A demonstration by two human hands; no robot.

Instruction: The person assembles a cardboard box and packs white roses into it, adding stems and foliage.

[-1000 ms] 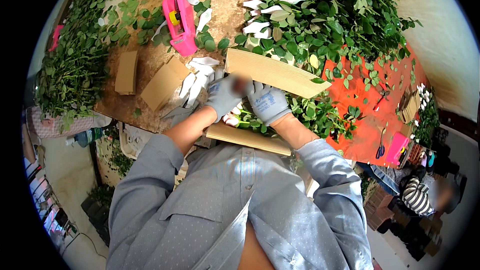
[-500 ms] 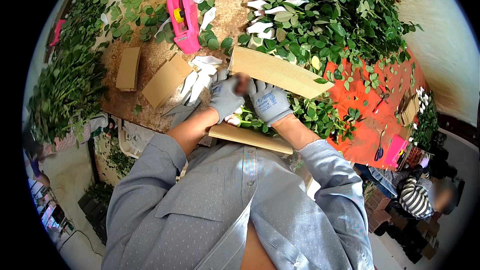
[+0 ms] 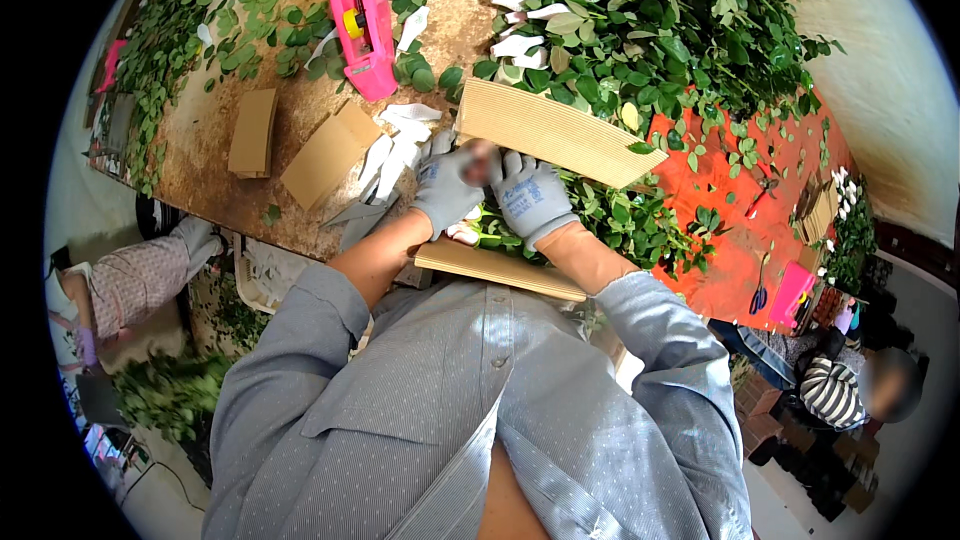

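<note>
My left hand, in a grey glove, is closed beside a blurred dark reddish patch; what it grips cannot be made out. Close against it, my right hand, also gloved, has bent fingers pressed together at the lower edge of a corrugated cardboard sheet. Below the hands lie pale rose buds, their leafy stems running right under my right wrist. A second cardboard piece stands along the table edge at my body. White paper sleeves lie left of my left hand.
A pink tape dispenser and cardboard pieces lie on the brown table. Rose stems with wrapped heads are heaped at the far right. Scissors rest on the red surface. Another person is at the right.
The leafy bundle at the left table edge has swung down and off it, beside another person's arm at the far left. My hands stay nearly in place.
</note>
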